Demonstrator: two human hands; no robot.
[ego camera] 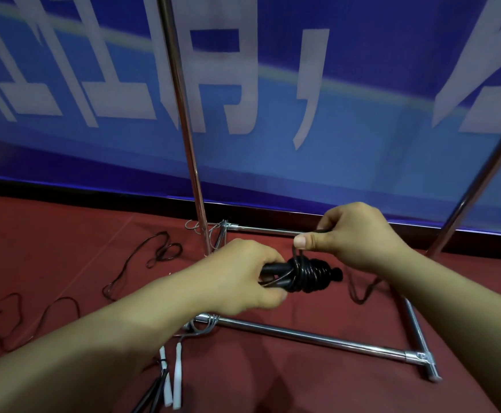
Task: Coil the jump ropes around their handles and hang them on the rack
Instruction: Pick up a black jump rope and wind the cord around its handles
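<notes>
Now the left hand [243, 278] grips the black handles [276, 272] of a jump rope, with the fingers curled round their near end; the handles lie side by side and point to the right, above the red floor [64, 248]. Around the far half of the handles the black rope [309, 274] is already wound in many tight turns, and a small black knob sticks out at the right end. The right hand [359, 236] is just above this bundle; its thumb and fingers pinch the loose part of the rope, which goes down from the thumb to the coil.

Behind the hands stands the metal rack [318, 338]; its base bars lie on the floor and its shiny poles rise up, one in the middle and one at the right edge. A thin black rope [142, 263] lies loose on the floor at the left, well apart from the hands. Near the bottom, two white handles [173, 371] lie on the floor beside the left forearm, and a grey rope from them is looped round the near corner of the rack base.

Along the back hangs a blue banner [362, 129] with very large white characters; they are cut by the frame and blurred, so I cannot read them.
</notes>
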